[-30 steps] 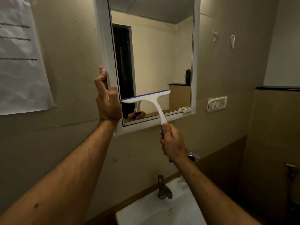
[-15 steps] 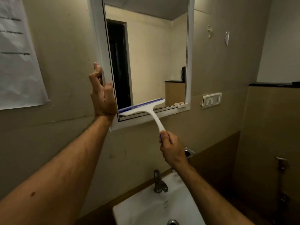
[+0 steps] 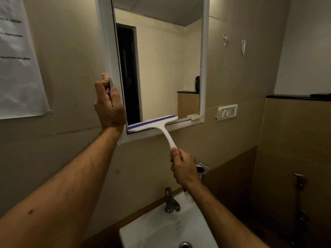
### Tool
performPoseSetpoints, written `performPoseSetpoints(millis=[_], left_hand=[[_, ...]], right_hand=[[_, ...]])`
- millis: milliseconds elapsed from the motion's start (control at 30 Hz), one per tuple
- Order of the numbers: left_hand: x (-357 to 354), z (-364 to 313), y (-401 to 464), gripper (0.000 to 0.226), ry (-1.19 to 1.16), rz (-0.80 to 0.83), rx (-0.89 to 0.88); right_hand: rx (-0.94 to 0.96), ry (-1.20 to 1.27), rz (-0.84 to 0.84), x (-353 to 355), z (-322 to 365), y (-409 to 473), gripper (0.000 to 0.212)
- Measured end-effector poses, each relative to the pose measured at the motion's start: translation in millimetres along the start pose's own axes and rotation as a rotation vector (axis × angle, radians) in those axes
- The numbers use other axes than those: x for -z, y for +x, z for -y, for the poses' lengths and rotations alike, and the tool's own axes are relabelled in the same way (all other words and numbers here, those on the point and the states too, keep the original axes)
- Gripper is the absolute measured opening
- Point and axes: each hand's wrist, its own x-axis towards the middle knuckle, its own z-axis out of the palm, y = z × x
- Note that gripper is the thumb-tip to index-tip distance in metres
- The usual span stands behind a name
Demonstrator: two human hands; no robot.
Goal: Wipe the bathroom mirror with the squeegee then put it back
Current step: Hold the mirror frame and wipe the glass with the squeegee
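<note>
A: Squeegee (image 3: 154, 124) first. Where is it?

B: Its white head with the blue strip lies along the bottom edge of the bathroom mirror (image 3: 161, 65), on the left part of the glass, just above the white frame. The handle slants down and to the right.

A: Who holds it?

B: The right hand (image 3: 184, 167) does. Its fingers are curled tight round the lower end of the handle, and the thumb lies on top. A bit of blue grip peeks out below the wrist.

A: And the other hand?

B: The left hand (image 3: 109, 106) is on the left side of the mirror frame. Its fingers hook round the outer edge and the thumb rests on the front, so it is grasping the frame. It sits just beside the left tip of the squeegee head.

A: What is under the mirror?

B: A white sink (image 3: 157, 231) with a metal tap (image 3: 171, 201) at the back and a drain at the bottom edge of the view.

A: Anything else on the wall?

B: A sheet of paper (image 3: 18, 68) with blurry print hangs far to the left. A white switch plate (image 3: 227, 112) is to the right of the mirror, near its bottom corner. In the glass you can see a dark doorway and a pale wall.
</note>
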Motion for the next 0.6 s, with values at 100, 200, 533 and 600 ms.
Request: performPoseSetpoints(millis=[100,200,533,600], left_hand=[[-2,2,-1,0.026,0.052,0.001,0.017],[-1,5,-2,0.029,0.084,0.051,0.007],[4,-10,-7,0.048,0.125,0.077,0.057],[5,-11,-3,0.049,0.174,0.064,0.041]], right_hand=[[0.010,0.040,-0.040,7,21,6,0.034],[-0.025,0.126,-0.064,10,39,15,0.037],[-0.078,0.139,-0.049,-7,12,-3,0.036],[-0.071,0.167,-0.049,-3,24,2,0.036]])
